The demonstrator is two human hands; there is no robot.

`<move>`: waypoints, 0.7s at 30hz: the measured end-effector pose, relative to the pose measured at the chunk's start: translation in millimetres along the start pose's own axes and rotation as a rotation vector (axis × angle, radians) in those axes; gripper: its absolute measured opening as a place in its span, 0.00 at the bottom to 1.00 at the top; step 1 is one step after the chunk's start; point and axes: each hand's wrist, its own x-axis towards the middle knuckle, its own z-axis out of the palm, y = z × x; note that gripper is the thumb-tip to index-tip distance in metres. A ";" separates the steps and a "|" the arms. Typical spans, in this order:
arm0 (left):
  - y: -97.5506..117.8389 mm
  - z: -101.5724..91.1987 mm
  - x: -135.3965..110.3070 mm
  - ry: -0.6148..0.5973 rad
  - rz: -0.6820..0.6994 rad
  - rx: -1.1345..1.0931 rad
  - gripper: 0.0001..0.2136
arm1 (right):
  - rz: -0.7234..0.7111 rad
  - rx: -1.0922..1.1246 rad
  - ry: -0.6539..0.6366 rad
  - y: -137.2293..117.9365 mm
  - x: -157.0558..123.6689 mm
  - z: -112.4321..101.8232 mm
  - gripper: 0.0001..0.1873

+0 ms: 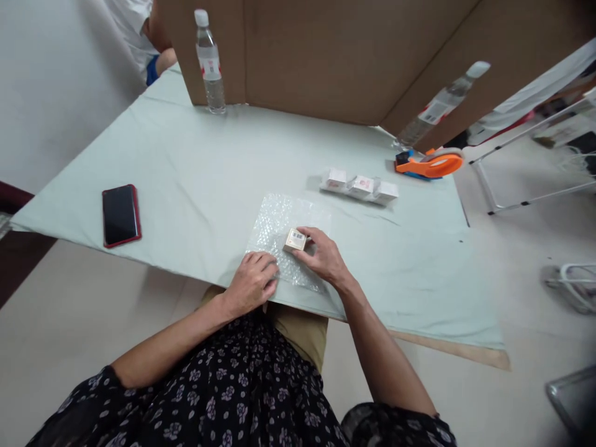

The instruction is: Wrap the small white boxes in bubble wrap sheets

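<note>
A sheet of clear bubble wrap (267, 225) lies flat near the front edge of the table. On top of it is a small cream-coloured box (295, 239) with a barcode label on its upper face. My right hand (321, 253) grips this box between thumb and fingers from the right. At the wrap's front left corner, my left hand (254, 280) is closed, its bent fingers on the edge of the sheet. Behind and to the right, several small white boxes (362, 185) sit in a row, wrapped in clear plastic.
An orange tape dispenser (431, 165) stands at the table's right edge. A phone (121, 215) in a red case lies at the left. Two water bottles (212, 68) stand against a tall cardboard screen (316, 62). Beyond it, part of another person (139, 31) shows.
</note>
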 end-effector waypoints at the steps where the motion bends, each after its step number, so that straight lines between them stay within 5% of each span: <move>1: -1.4 -1.4 1.1 -0.017 0.005 0.003 0.09 | -0.005 -0.008 -0.015 2.0 -0.3 0.8 0.24; 10: -6.9 -9.9 12.9 -0.184 0.107 0.147 0.05 | -0.010 0.013 -0.038 1.3 -2.1 2.5 0.24; 16: -7.8 -11.0 13.4 -0.041 0.112 0.075 0.06 | -0.008 0.030 -0.050 1.0 -5.2 5.4 0.24; 21: -4.1 -25.3 38.1 0.103 0.046 0.020 0.05 | 0.038 0.107 -0.158 -3.4 -1.9 -9.8 0.28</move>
